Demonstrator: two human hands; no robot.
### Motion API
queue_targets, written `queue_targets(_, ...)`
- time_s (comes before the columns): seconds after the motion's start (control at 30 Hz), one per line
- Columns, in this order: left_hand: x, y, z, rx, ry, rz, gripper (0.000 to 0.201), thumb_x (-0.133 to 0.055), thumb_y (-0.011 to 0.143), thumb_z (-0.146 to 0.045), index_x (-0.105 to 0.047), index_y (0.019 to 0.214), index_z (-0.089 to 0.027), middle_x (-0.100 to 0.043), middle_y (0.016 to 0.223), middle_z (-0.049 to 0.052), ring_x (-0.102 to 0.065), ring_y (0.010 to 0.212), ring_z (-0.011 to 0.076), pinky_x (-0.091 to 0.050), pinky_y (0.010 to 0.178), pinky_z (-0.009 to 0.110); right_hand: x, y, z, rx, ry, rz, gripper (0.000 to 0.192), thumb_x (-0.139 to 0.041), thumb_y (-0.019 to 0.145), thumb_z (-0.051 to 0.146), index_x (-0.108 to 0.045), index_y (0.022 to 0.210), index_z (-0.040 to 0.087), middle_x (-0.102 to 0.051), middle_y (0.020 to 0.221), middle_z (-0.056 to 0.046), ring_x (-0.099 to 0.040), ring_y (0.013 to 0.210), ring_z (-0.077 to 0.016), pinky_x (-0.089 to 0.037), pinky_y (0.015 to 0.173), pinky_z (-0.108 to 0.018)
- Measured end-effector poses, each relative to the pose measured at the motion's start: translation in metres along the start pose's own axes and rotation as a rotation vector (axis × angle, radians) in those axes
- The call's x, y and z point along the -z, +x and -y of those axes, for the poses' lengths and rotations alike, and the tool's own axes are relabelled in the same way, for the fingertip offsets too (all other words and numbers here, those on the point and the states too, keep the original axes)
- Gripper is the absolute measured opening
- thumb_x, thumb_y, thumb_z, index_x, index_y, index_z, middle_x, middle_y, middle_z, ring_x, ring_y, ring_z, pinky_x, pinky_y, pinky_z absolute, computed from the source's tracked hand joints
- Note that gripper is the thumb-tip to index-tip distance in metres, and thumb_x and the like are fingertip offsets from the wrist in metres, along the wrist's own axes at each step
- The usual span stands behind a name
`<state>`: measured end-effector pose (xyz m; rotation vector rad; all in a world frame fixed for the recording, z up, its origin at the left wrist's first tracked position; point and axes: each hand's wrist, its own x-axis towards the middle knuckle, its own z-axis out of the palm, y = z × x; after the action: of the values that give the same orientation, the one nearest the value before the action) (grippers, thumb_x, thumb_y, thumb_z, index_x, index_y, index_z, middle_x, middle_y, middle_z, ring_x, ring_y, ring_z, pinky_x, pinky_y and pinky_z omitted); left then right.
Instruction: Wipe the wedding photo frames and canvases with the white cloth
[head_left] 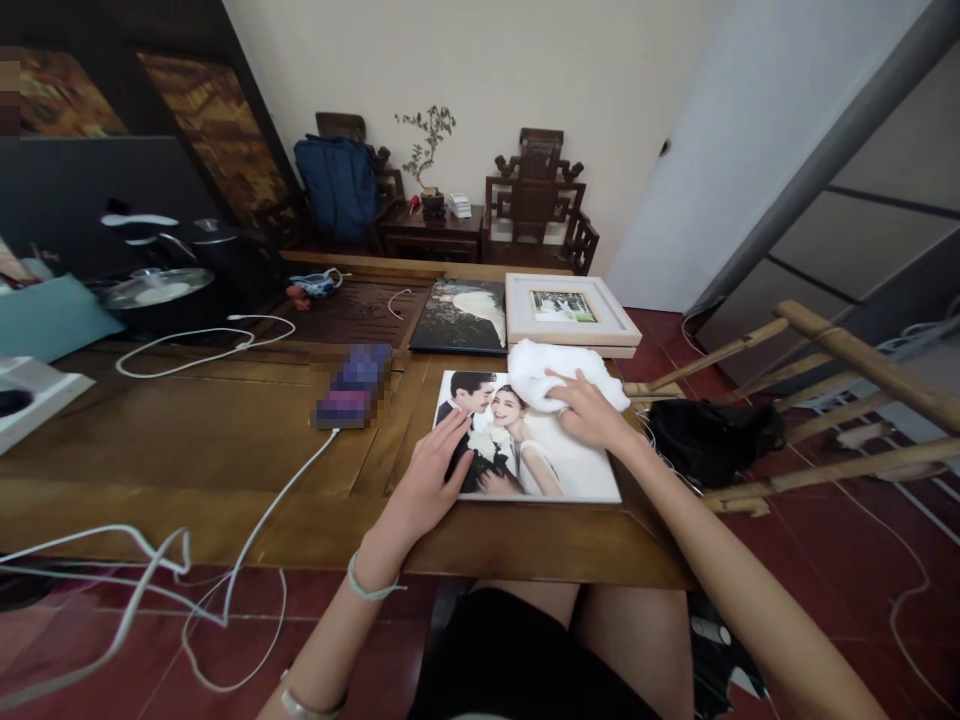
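White cloth (559,372) under right hand (592,412), fingers curled on it, at far right of photo print (570,465), left hand (427,480) flat w/ fingers spread on near left edge, wooden table (225,440).

left hand (431,475) flat on lower-left corner of the wedding photo print (559,470), pinning it to the wooden tabletop (225,440). right hand (592,410) presses a white cloth (547,370) on the print's top-right area. behind it: dark photo print (461,315) and framed photo (570,310), side by side. white cable (202,345) to the left.
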<state>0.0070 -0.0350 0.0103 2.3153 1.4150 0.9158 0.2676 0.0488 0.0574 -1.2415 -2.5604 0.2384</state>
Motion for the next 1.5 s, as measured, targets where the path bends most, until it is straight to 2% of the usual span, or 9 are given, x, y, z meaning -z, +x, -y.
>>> queue_targets(0.13,-0.001,0.000,0.000,-0.003,-0.003,-0.004,0.044,-0.037,0.093,-0.027,-0.036,0.137,-0.020,-0.041,0.142,0.012,-0.031,0.135,0.0230,-0.030,0.109,0.048,-0.002,-0.013,0.013,-0.037,-0.047,-0.005,0.048,-0.037,0.061,0.000,-0.063,0.099,0.015,-0.052,0.131,-0.015,-0.030,0.133,-0.0263,-0.013,0.106,-0.062)
queue_targets(0.37,-0.005,0.000,0.002,0.009,-0.002,-0.015,0.043,-0.037,0.093,-0.027,-0.039,0.135,-0.019,-0.041,0.142,0.012,-0.030,0.135,0.0238,-0.030,0.108,0.049,0.001,-0.109,0.084,0.081,-0.029,0.074,0.043,-0.036,0.055,-0.004,-0.062,0.079,0.021,-0.039,0.142,-0.003,-0.015,0.138,-0.0255,-0.009,0.108,-0.064)
queue_targets(0.5,-0.004,0.000,0.002,0.010,0.001,-0.017,0.043,-0.037,0.093,-0.027,-0.039,0.135,-0.018,-0.041,0.142,0.012,-0.030,0.136,0.0232,-0.030,0.109,0.048,0.003,-0.138,0.114,0.143,-0.031,0.158,0.038,-0.039,0.055,-0.002,-0.060,0.074,0.023,-0.033,0.146,0.002,-0.014,0.139,-0.0269,-0.009,0.110,-0.063)
queue_targets(0.63,-0.004,0.000,0.002,-0.006,-0.004,-0.029,0.043,-0.038,0.093,-0.027,-0.039,0.135,-0.019,-0.042,0.142,0.011,-0.030,0.136,0.0227,-0.029,0.109,0.048,0.006,-0.119,0.107,0.138,0.059,0.194,0.045,-0.038,0.054,-0.003,-0.063,0.080,0.022,-0.039,0.143,0.002,-0.019,0.138,-0.0250,-0.010,0.111,-0.060)
queue_targets(0.87,-0.003,0.000,0.003,0.003,-0.003,-0.015,0.043,-0.038,0.093,-0.028,-0.040,0.135,-0.019,-0.042,0.142,0.011,-0.031,0.135,0.0232,-0.030,0.109,0.047,0.004,-0.020,0.039,-0.030,0.090,0.062,0.051,-0.036,0.061,0.000,-0.062,0.102,0.016,-0.060,0.121,-0.012,-0.036,0.130,-0.0265,-0.012,0.107,-0.062)
queue_targets(1.03,-0.003,-0.001,0.003,-0.006,-0.009,-0.012,0.043,-0.038,0.093,-0.027,-0.039,0.136,-0.019,-0.041,0.143,0.010,-0.029,0.136,0.0227,-0.029,0.110,0.047,-0.005,0.018,0.035,-0.091,0.005,0.021,0.052,-0.036,0.065,0.001,-0.061,0.109,0.015,-0.054,0.129,-0.013,-0.028,0.133,-0.0320,-0.013,0.101,-0.069)
queue_targets(1.13,-0.004,-0.002,0.005,-0.033,-0.014,-0.040,0.044,-0.038,0.093,-0.027,-0.037,0.137,-0.021,-0.041,0.143,0.010,-0.029,0.136,0.0224,-0.029,0.110,0.047,-0.012,0.004,0.061,-0.040,-0.048,0.049,0.049,-0.039,0.064,0.000,-0.063,0.105,0.016,-0.044,0.139,-0.010,-0.021,0.136,-0.0326,-0.012,0.102,-0.068)
queue_targets(1.33,-0.007,-0.004,0.008,-0.055,-0.039,-0.064,0.045,-0.028,0.095,-0.023,-0.030,0.140,-0.020,-0.039,0.144,0.011,-0.030,0.136,0.0212,-0.030,0.109,0.048,-0.009,-0.073,0.118,0.147,-0.014,0.202,0.044,-0.038,0.060,-0.002,-0.065,0.088,0.018,-0.033,0.147,-0.002,-0.011,0.139,-0.0300,-0.005,0.107,-0.065)
queue_targets(1.5,-0.005,-0.001,0.006,-0.017,-0.003,-0.013,0.043,-0.030,0.095,-0.023,-0.037,0.136,-0.014,-0.040,0.142,0.015,-0.030,0.135,0.0228,-0.030,0.109,0.049,0.007,-0.107,0.114,0.169,0.061,0.232,0.040,-0.037,0.053,-0.002,-0.061,0.077,0.019,-0.039,0.143,0.003,-0.017,0.138,-0.0221,-0.006,0.112,-0.056)
